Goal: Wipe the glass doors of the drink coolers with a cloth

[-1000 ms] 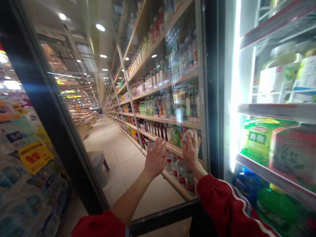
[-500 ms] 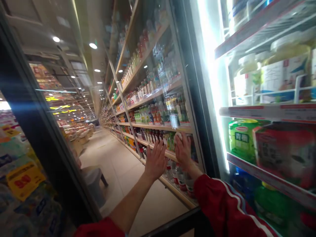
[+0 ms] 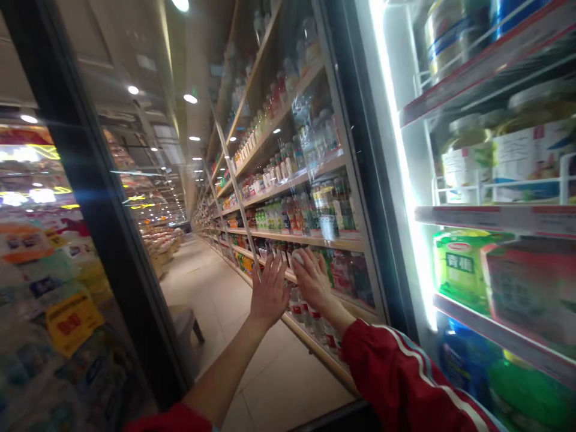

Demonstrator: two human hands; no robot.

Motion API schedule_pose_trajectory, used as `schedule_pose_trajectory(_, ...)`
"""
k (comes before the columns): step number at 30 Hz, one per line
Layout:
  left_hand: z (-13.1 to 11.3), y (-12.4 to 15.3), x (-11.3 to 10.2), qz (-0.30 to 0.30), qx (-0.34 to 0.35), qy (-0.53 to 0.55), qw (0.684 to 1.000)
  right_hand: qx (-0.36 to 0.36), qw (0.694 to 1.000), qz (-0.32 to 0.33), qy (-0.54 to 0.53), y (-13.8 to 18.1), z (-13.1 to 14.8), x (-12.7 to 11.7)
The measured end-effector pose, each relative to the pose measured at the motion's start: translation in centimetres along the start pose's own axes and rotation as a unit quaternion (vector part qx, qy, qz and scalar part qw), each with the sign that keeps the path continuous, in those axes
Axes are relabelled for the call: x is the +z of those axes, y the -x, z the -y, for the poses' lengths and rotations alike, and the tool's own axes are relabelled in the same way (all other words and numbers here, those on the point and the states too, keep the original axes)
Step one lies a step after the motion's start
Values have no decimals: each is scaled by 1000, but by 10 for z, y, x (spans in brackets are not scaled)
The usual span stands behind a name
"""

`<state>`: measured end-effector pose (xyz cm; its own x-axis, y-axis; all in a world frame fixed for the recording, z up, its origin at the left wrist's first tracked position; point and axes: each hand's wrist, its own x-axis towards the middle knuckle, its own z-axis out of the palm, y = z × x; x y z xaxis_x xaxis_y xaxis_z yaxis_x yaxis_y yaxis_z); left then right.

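A glass cooler door [image 3: 92, 150] with a dark frame stands before me, and reflections show in its pane. My left hand [image 3: 269, 295] lies against the glass with its fingers stretched out. To the right of it, my right hand [image 3: 315, 285] presses a small white cloth [image 3: 297, 257] to the pane. Only a bit of this cloth shows past the fingertips; the rest is hidden under the hand. The two hands are close together but apart. Both arms have red sleeves.
On the right, lit cooler shelves [image 3: 477, 215] hold bottled drinks and a green drink pack [image 3: 461, 270]. Bottle shelves and an aisle floor [image 3: 211, 300] show in the glass. At left, packaged goods carry a yellow price sign [image 3: 74, 323]. A grey stool [image 3: 184, 324] appears near the frame.
My right hand has slid left across the glass with the white cloth, closer to my left hand. The left hand remains flat on the pane. The view has shifted slightly.
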<state>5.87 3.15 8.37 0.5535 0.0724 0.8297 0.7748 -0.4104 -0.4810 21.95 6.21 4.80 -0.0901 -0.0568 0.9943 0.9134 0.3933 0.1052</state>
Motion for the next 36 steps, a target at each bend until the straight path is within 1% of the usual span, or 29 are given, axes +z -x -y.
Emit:
schedule_pose_trajectory(2, 14, 3, -7, -5, -9, -16, 1000, 36, 999, -31, 10, -8, -11, -1)
schedule_pose_trajectory(5, 34, 10, -17, -27, -25, -39, 999, 130, 987, -95, 21, -25, -39, -3)
schedule_pose_trajectory(6, 39, 12, -20, -35, -33, -45, 998, 151, 982, -112, 22, -31, -44, -3)
schedule_pose_trajectory(8, 48, 18, -23, -49, -47, -52, 996, 162, 979, -122, 17, -40, -44, 0)
schedule_pose_trajectory(10, 54, 24, -26, -57, -58, -55, 995, 134, 986, -101, 9, -46, -28, 6)
schedule_pose_trajectory(13, 61, 33, -31, -61, -71, -59, 994, 58, 997, -53, -6, -49, 12, 15)
schedule_pose_trajectory(16, 66, 38, -37, -69, -88, -58, 992, -2, 999, -26, -28, -54, 48, 22)
schedule_pose_trajectory(18, 66, 37, -40, -81, -92, -52, 991, -22, 998, -16, -62, -60, 63, 25)
schedule_pose_trajectory(20, 62, 33, -41, -94, -83, -44, 991, -33, 992, -12, -118, -67, 70, 26)
schedule_pose_trajectory(22, 55, 25, -38, -105, -59, -39, 992, -24, 984, -12, -178, -72, 73, 25)
schedule_pose_trajectory(25, 44, 8, -26, -114, -8, -34, 993, -15, 970, 8, -242, -76, 70, 20)
schedule_pose_trajectory(27, 38, -5, -16, -122, -15, -41, 992, -33, 965, 16, -261, -79, 62, 17)
schedule_pose_trajectory(28, 36, -9, -13, -124, -26, -47, 991, -41, 966, 3, -257, -81, 56, 15)
schedule_pose_trajectory(30, 37, -13, -10, -119, -50, -47, 990, -33, 976, -49, -211, -85, 43, 14)
schedule_pose_trajectory(31, 39, -10, -12, -114, -59, -44, 991, -23, 982, -75, -172, -87, 37, 15)
schedule_pose_trajectory(32, 43, -5, -15, -107, -67, -40, 991, -18, 988, -86, -129, -87, 32, 16)
schedule_pose_trajectory(33, 48, 2, -19, -100, -75, -38, 991, -24, 993, -77, -90, -85, 28, 17)
schedule_pose_trajectory(34, 54, 12, -25, -96, -85, -37, 991, -40, 996, -55, -60, -82, 27, 18)
schedule_pose_trajectory(36, 67, 33, -36, -88, -125, -39, 988, -101, 994, 10, -29, -71, 29, 20)
